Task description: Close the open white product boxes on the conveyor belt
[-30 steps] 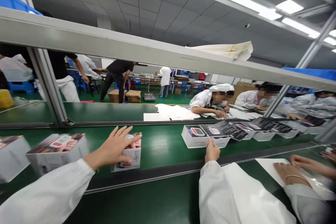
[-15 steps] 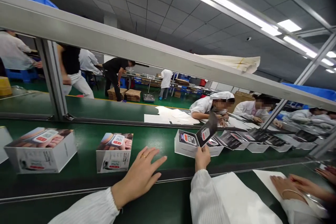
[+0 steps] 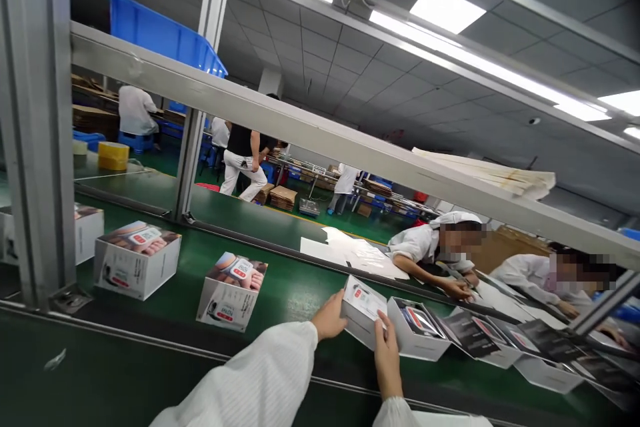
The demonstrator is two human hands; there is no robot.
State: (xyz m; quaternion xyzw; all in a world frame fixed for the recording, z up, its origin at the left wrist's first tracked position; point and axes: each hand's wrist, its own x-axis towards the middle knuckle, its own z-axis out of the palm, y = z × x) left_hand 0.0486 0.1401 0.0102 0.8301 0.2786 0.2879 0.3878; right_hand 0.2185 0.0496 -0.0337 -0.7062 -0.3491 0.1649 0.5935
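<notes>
A small white product box [image 3: 364,310], its lid down and a wrist monitor printed on top, sits between my two hands on the green belt [image 3: 295,303]. My left hand [image 3: 330,317] is closed against the box's left side. Fingers of my right hand [image 3: 387,350] press on its right edge and lid. Just to the right stands an open box [image 3: 419,332] with a device visible inside. Farther left is a closed box [image 3: 233,293] with a wrist monitor picture, turned slightly on the belt.
More closed boxes [image 3: 137,261] stand at the left behind a metal post [image 3: 37,133]. Open boxes with dark lids [image 3: 473,333] line the belt to the right. Across it, a co-worker in a white cap [image 3: 425,247] leans over white sheets [image 3: 350,250]. A rail [image 3: 300,127] crosses above.
The dark lid that my right hand held up is now down on the box. My left hand has moved right to the box's side. The view has shifted.
</notes>
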